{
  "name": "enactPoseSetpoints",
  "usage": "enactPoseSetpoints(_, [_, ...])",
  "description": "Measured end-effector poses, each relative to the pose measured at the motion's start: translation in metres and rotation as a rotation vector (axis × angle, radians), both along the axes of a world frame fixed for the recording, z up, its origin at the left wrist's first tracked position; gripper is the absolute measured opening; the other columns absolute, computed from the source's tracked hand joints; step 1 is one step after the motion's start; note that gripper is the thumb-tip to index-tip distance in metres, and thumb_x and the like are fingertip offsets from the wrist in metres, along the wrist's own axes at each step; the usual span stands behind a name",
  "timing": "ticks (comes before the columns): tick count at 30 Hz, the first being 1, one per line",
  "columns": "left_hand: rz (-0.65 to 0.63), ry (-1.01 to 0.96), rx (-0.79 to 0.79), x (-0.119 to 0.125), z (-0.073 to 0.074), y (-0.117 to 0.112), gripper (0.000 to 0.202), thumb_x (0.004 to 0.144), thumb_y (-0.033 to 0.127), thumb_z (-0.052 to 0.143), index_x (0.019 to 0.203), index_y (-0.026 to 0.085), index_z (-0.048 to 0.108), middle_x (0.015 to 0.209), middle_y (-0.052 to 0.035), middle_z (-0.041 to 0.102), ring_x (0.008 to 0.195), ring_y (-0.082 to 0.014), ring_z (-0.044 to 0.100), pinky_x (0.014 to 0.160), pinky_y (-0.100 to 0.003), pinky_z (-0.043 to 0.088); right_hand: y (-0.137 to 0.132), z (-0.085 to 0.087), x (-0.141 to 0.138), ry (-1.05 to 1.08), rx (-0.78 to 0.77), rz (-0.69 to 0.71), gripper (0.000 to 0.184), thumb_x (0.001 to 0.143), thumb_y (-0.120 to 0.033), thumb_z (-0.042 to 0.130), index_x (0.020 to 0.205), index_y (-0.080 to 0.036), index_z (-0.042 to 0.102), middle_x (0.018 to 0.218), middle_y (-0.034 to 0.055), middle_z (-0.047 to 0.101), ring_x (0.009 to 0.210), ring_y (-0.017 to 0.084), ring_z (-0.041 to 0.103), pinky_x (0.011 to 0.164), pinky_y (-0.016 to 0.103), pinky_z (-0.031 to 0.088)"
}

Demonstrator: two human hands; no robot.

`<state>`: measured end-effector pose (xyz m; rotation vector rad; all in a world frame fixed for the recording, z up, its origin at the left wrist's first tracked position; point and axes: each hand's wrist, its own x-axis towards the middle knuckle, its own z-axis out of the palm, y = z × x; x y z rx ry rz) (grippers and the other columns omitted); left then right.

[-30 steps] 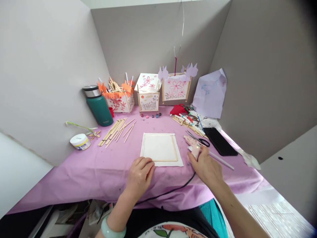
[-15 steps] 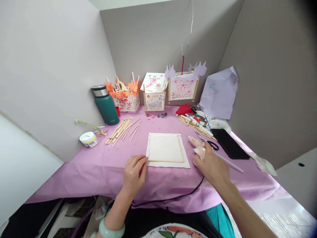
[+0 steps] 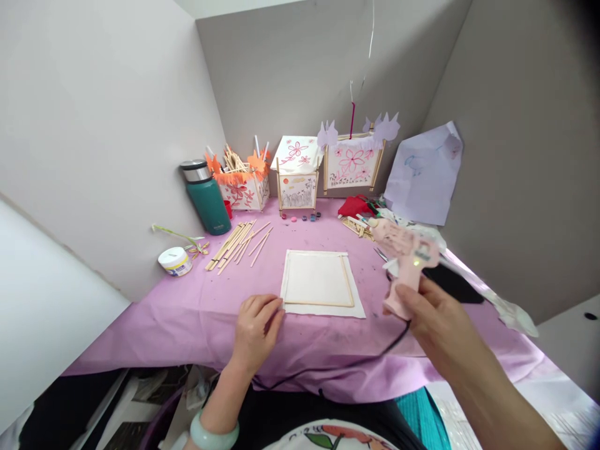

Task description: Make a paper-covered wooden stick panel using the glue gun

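My right hand [image 3: 426, 306] is closed around the handle of a pink hot glue gun [image 3: 407, 256], raised above the table with its nozzle pointing left and a small light glowing on it. A black cord [image 3: 347, 365] runs from its handle toward my lap. A sheet of white paper [image 3: 354, 310] lies flat near the table's front edge. On it rests a square frame of thin wooden sticks [image 3: 319, 305]. With fingers closed together, my left hand [image 3: 255, 328] pinches the near left corner of the frame and paper.
Loose wooden sticks [image 3: 239, 245] lie left of the paper. A white tub [image 3: 175, 261] and green bottle [image 3: 209, 203] stand farther left. Decorated paper lanterns [image 3: 297, 187] line the back. Scissors [image 3: 380, 254] and a black phone [image 3: 457, 284] lie partly behind the glue gun.
My right hand has picked the glue gun up off the table and lifted it. My left hand stays at the frame's corner. The whole view has shifted slightly.
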<state>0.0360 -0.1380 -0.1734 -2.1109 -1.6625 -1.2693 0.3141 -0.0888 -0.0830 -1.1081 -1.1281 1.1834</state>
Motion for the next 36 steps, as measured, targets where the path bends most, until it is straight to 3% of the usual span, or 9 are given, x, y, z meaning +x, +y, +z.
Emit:
enactPoseSetpoints(2, [0.004, 0.016, -0.009, 0.000, 0.000, 0.000, 0.017, 0.087, 0.020, 0.056, 0.103, 0.021, 0.064, 0.100, -0.0073, 0.064, 0.092, -0.0205, 0.056, 0.083, -0.039, 0.046, -0.003, -0.004, 0.001, 0.009, -0.102, 0.111, 0.044, 0.072, -0.047, 0.067, 0.103, -0.017, 0.060, 0.086, 0.0065, 0.065, 0.069, 0.018, 0.062, 0.060, 0.029, 0.053])
enactPoseSetpoints(6, [0.007, 0.092, -0.067, 0.000, 0.006, 0.002, 0.017, 0.087, 0.023, 0.056, 0.103, 0.020, 0.063, 0.098, -0.0075, 0.064, 0.091, -0.0218, 0.056, 0.083, -0.040, 0.045, -0.008, -0.011, 0.002, 0.039, -0.074, 0.049, 0.036, 0.074, -0.040, 0.066, 0.101, -0.019, 0.056, 0.092, 0.0073, 0.066, 0.080, 0.021, 0.063, 0.058, 0.028, 0.051])
enactPoseSetpoints(9, [0.014, 0.149, -0.117, 0.001, 0.013, 0.005, 0.016, 0.088, 0.028, 0.056, 0.100, 0.020, 0.063, 0.096, -0.0070, 0.063, 0.089, -0.0219, 0.055, 0.080, -0.040, 0.044, -0.011, -0.014, 0.001, 0.061, -0.090, 0.110, 0.031, 0.075, -0.041, 0.066, 0.091, -0.018, 0.054, 0.090, 0.0083, 0.066, 0.075, 0.021, 0.063, 0.054, 0.028, 0.049])
enactPoseSetpoints(15, [0.039, 0.232, -0.210, 0.005, 0.026, 0.013, 0.018, 0.088, 0.036, 0.056, 0.089, 0.019, 0.063, 0.089, -0.0057, 0.062, 0.085, -0.0221, 0.053, 0.075, -0.039, 0.042, -0.016, -0.019, -0.003, -0.109, -0.065, -0.046, 0.038, 0.069, -0.047, 0.072, 0.085, -0.015, 0.059, 0.082, 0.0087, 0.069, 0.079, 0.022, 0.064, 0.069, 0.031, 0.051])
enactPoseSetpoints(19, [0.019, 0.148, -0.253, 0.002, 0.025, 0.015, 0.021, 0.082, 0.038, 0.064, 0.092, 0.019, 0.060, 0.092, -0.0051, 0.062, 0.087, -0.0224, 0.054, 0.078, -0.039, 0.043, -0.017, -0.023, -0.009, -0.025, -0.119, 0.095, 0.043, 0.068, -0.049, 0.073, 0.090, -0.015, 0.060, 0.079, 0.0085, 0.070, 0.076, 0.023, 0.065, 0.066, 0.031, 0.051])
enactPoseSetpoints(24, [0.072, -0.043, -0.212, 0.000, 0.016, 0.010, 0.022, 0.081, 0.031, 0.065, 0.094, 0.018, 0.054, 0.091, -0.0055, 0.060, 0.084, -0.0211, 0.054, 0.076, -0.038, 0.045, -0.022, -0.022, -0.023, -0.077, -0.110, 0.145, 0.048, 0.064, -0.052, 0.075, 0.091, -0.014, 0.065, 0.086, 0.0097, 0.070, 0.086, 0.025, 0.064, 0.072, 0.032, 0.051])
enactPoseSetpoints(29, [0.169, 0.032, -0.188, 0.011, 0.014, 0.011, 0.010, 0.079, 0.021, 0.061, 0.083, 0.019, 0.052, 0.083, -0.0048, 0.056, 0.081, -0.0224, 0.051, 0.074, -0.039, 0.044, -0.023, -0.013, -0.041, -0.069, -0.262, 0.374, 0.051, 0.073, -0.056, 0.066, 0.107, -0.018, 0.062, 0.068, 0.0003, 0.060, 0.055, 0.013, 0.055, 0.048, 0.023, 0.043])
enactPoseSetpoints(32, [0.219, 0.034, -0.160, 0.016, 0.014, 0.013, 0.007, 0.079, 0.014, 0.056, 0.080, 0.019, 0.051, 0.080, -0.0047, 0.055, 0.079, -0.0223, 0.050, 0.072, -0.038, 0.043, -0.019, -0.012, -0.053, -0.113, -0.375, 0.476, 0.047, 0.075, -0.058, 0.062, 0.096, -0.016, 0.063, 0.059, -0.0026, 0.052, 0.045, 0.010, 0.049, 0.041, 0.020, 0.039])
enactPoseSetpoints(36, [0.229, 0.000, -0.117, 0.019, 0.013, 0.013, 0.008, 0.080, 0.011, 0.052, 0.078, 0.019, 0.051, 0.077, -0.0050, 0.054, 0.078, -0.0223, 0.049, 0.071, -0.038, 0.043, -0.012, -0.019, -0.067, -0.133, -0.411, 0.553, 0.046, 0.078, -0.060, 0.059, 0.085, -0.015, 0.062, 0.057, -0.0017, 0.051, 0.045, 0.009, 0.048, 0.042, 0.020, 0.042])
